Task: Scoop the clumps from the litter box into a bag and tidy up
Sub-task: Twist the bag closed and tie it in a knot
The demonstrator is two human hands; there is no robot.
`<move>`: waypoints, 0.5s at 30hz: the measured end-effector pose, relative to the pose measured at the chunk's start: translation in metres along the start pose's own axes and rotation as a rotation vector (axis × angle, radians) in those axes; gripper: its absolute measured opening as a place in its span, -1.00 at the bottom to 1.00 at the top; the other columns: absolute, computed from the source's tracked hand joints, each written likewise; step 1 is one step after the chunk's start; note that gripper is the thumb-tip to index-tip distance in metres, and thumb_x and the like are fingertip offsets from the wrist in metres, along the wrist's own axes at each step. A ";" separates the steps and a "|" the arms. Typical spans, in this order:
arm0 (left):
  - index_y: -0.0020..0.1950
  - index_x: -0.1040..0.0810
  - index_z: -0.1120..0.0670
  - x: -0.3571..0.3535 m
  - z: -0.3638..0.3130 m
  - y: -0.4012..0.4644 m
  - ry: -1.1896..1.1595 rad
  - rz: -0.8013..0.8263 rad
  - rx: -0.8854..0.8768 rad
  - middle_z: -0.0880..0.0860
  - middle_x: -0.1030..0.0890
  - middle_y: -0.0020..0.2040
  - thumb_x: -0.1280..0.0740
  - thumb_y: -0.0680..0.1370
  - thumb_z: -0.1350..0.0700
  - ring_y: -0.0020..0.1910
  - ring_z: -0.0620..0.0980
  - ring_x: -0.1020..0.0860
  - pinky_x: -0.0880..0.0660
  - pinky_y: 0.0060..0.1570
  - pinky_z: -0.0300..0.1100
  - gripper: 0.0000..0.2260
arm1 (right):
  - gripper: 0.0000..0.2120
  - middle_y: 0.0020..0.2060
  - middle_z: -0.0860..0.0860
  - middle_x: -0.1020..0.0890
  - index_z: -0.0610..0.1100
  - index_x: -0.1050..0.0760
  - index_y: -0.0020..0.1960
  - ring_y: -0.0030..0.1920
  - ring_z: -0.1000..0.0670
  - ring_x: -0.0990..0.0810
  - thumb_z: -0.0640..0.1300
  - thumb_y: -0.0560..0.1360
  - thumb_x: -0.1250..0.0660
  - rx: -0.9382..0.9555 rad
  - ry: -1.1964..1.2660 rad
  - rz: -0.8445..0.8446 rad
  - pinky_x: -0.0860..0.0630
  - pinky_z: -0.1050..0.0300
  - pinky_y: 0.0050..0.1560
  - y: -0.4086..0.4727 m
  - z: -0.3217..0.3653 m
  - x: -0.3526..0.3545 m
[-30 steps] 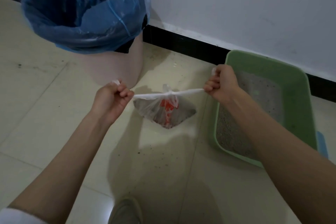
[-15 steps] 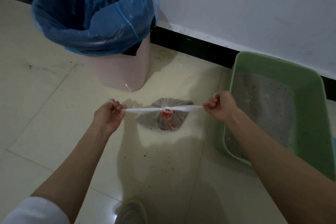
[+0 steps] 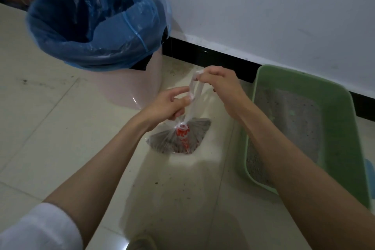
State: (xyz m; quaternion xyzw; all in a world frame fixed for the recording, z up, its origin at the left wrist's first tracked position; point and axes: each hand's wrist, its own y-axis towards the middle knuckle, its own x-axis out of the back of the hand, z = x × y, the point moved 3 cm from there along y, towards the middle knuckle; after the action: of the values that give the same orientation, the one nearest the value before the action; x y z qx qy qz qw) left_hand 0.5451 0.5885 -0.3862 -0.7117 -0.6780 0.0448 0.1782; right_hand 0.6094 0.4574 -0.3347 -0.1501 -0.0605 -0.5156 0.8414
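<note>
Where the tiled floor (image 3: 60, 128) meets the white wall (image 3: 263, 6) and its black skirting (image 3: 213, 57), everything here can be placed against the green litter box (image 3: 345, 138), which lies at the right with one long side near the skirting and grey litter (image 3: 288, 128) spread inside it. Well to the left of the litter box, and farther back, stands a pink bin (image 3: 142, 87) lined with a blue plastic liner (image 3: 91, 26) whose edge is folded over the rim. Between bin and litter box, just left of the box's near corner, a clear plastic bag (image 3: 178, 140) with red print holds dark grey clumps; it is knotted at the neck, and its lower part appears to rest on the floor. From the knot the two white handles (image 3: 194, 91) rise together. The right hand (image 3: 219, 85), left of the litter box's far corner, has its fingers curled round the top of those handles and pulls them upward. The left hand (image 3: 172, 103), lower and farther from the box, pinches the handles partway down between thumb and fingertips, its other fingers loosely spread. A white sleeve (image 3: 36, 229) shows at the bottom left edge. Dark specks of scattered litter (image 3: 182, 189) dot the floor left of the box, nearer the camera than the bag.
</note>
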 end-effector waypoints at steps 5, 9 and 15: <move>0.01 -0.55 0.06 -0.015 -0.017 0.013 0.074 0.052 -0.037 -0.08 -0.33 -0.47 -0.17 0.60 0.03 -0.53 -0.20 -0.28 -0.25 -0.49 -0.36 -0.81 | -0.88 -0.21 0.25 -0.56 -0.04 -0.61 -0.13 -0.22 0.41 -0.52 -0.17 0.50 -0.31 0.047 -0.074 0.076 -0.40 0.45 -0.11 -0.001 0.006 0.013; -0.16 -0.47 0.07 -0.002 -0.010 0.017 -0.016 -0.038 0.032 -0.11 -0.34 -0.50 -0.09 0.63 0.03 -0.54 -0.19 -0.27 -0.24 -0.48 -0.34 -0.73 | -0.87 -0.14 0.04 -0.56 -0.09 -0.52 -0.09 -0.22 0.08 -0.48 -0.17 0.54 -0.20 -0.076 0.034 -0.068 -0.37 0.23 -0.25 0.006 -0.015 0.016; -0.18 -0.35 0.08 0.008 -0.006 0.010 -0.412 -0.070 0.153 -0.10 -0.27 -0.57 -0.04 0.65 0.04 -0.60 -0.18 -0.16 -0.15 -0.58 -0.36 -0.74 | -0.60 0.02 -0.03 -0.56 -0.20 -0.39 0.30 -0.15 0.02 -0.53 -0.34 0.48 -0.27 -0.348 -0.012 0.389 -0.46 0.18 -0.16 -0.017 -0.072 -0.039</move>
State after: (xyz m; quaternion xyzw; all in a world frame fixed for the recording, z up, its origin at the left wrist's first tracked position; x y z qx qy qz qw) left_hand 0.5572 0.5947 -0.3824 -0.6480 -0.7190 0.2344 0.0909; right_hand 0.5722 0.4602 -0.4099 -0.3043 0.0541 -0.3459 0.8859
